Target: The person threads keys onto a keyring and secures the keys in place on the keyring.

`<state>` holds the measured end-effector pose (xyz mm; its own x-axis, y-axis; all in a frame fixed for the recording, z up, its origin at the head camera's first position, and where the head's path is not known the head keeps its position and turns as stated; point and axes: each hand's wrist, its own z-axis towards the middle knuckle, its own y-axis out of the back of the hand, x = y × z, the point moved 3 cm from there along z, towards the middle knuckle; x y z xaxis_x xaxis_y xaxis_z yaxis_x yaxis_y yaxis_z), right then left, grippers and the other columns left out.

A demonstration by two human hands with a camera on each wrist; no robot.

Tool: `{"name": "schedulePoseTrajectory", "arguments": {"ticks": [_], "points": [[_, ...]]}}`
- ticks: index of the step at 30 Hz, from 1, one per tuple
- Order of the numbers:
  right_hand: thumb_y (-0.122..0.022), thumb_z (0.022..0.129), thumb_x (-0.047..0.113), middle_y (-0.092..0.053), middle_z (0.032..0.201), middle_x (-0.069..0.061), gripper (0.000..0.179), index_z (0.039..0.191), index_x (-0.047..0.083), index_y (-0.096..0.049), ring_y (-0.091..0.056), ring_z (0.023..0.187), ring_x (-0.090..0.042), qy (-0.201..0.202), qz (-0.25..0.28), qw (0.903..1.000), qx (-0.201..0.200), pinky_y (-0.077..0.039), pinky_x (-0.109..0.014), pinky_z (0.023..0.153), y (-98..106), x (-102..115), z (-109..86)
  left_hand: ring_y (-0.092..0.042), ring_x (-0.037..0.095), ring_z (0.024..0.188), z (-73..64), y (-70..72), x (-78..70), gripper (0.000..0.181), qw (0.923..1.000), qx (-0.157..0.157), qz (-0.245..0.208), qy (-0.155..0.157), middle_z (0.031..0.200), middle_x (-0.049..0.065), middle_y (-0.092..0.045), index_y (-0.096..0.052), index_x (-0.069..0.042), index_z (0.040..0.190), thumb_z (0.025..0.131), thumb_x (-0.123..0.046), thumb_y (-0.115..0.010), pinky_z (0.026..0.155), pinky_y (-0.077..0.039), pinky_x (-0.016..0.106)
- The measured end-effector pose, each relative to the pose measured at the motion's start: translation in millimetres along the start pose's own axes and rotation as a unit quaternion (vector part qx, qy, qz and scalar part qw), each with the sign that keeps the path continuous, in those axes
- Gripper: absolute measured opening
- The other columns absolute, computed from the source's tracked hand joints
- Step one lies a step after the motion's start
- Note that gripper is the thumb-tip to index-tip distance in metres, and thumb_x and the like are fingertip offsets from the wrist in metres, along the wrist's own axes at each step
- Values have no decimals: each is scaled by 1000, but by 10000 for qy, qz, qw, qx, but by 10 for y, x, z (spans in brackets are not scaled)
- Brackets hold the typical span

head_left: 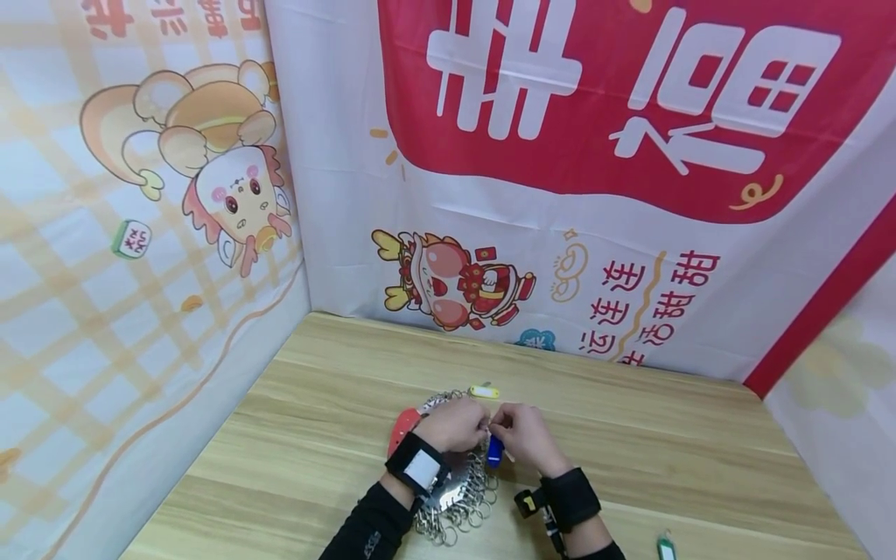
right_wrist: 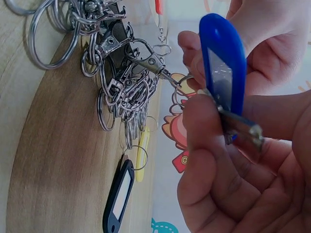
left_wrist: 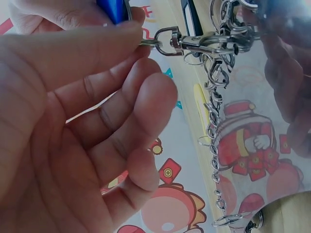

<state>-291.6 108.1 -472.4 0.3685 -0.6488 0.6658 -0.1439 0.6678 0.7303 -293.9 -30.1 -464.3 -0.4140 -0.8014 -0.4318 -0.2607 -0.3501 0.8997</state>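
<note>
A shiny metal disc (head_left: 451, 491) lies on the table, hung round with swivel clasps and split rings (right_wrist: 114, 90). My left hand (head_left: 455, 424) is over its upper part. Thumb and fingertips of that hand pinch a small split ring (left_wrist: 154, 43) joined to one swivel clasp (left_wrist: 192, 43). Facing it, my right hand (head_left: 528, 439) pinches a blue key tag (right_wrist: 223, 63) together with a silver metal piece (right_wrist: 245, 128) that sticks out past the fingertips. The two hands meet close together beside the disc; the right palm partly hides the tag's lower end.
Behind the disc lies a yellow key tag (head_left: 484, 391), with a black key tag (right_wrist: 119, 199) near it. Something red (head_left: 404, 430) shows left of my left hand. A green key tag (head_left: 666, 548) lies at the front right of the wooden table (head_left: 280, 435). Printed cloth hangs behind.
</note>
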Motion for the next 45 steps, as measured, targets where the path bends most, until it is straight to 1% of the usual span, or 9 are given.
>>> {"name": "schedulePoseTrajectory", "arguments": {"ticks": [5, 13, 20, 25, 28, 38, 45], "points": [[-67, 85, 5, -59, 68, 3, 10, 76, 9, -65, -52, 56, -10, -8, 5, 10000, -29, -44, -24, 49, -10, 0, -9, -47, 9, 52, -2, -1, -3, 26, 10000, -79, 9, -26, 59, -5, -47, -53, -18, 68, 93, -20, -60, 50, -38, 23], [-67, 85, 4, -57, 67, 4, 11, 76, 9, -64, -51, 55, -9, 89, -41, 9998, 152, -42, -24, 48, -33, -2, -11, -48, 10, 54, 8, -24, -7, 24, 9996, 33, 281, 88, 62, -6, -50, -54, -20, 70, 93, -23, -58, 53, -38, 25], [-66, 86, 4, -58, 68, 3, 10, 77, 9, -65, -53, 56, -11, -111, 100, 9998, 140, -45, -25, 49, -7, 10, -16, -48, 10, 51, -5, -1, -2, 28, 9998, -143, 140, 28, 58, -5, -48, -53, -18, 65, 91, -21, -61, 51, -37, 25], [-66, 85, 3, -59, 68, 2, 11, 76, 7, -64, -54, 56, -11, -207, 194, 9996, 67, -45, -25, 50, -7, 2, -23, -49, 10, 52, -4, 1, 8, 28, 9999, -117, 108, -30, 58, -6, -51, -56, -20, 64, 90, -22, -63, 51, -38, 25], [-66, 85, 3, -59, 68, 2, 11, 76, 7, -64, -53, 56, -11, -232, 188, 9996, 32, -45, -25, 50, -2, 2, -23, -49, 10, 52, 4, 4, 11, 28, 9998, -125, 144, -78, 57, -6, -51, -56, -20, 63, 90, -20, -62, 50, -39, 25], [-66, 85, 3, -58, 68, 3, 11, 76, 8, -63, -52, 56, -10, -59, 35, 9999, 143, -44, -24, 49, -3, 16, -18, -46, 10, 50, 13, -1, 10, 30, 9984, -293, 424, -223, 54, -5, -45, -53, -18, 61, 90, -19, -60, 50, -36, 24], [-66, 86, 4, -58, 67, 3, 10, 77, 8, -64, -52, 56, -9, -8, -65, 9999, 148, -43, -24, 49, -14, 18, -21, -45, 9, 47, 21, -16, 6, 31, 9982, -279, 485, -214, 53, -6, -44, -53, -18, 61, 91, -19, -60, 49, -35, 23]]}}
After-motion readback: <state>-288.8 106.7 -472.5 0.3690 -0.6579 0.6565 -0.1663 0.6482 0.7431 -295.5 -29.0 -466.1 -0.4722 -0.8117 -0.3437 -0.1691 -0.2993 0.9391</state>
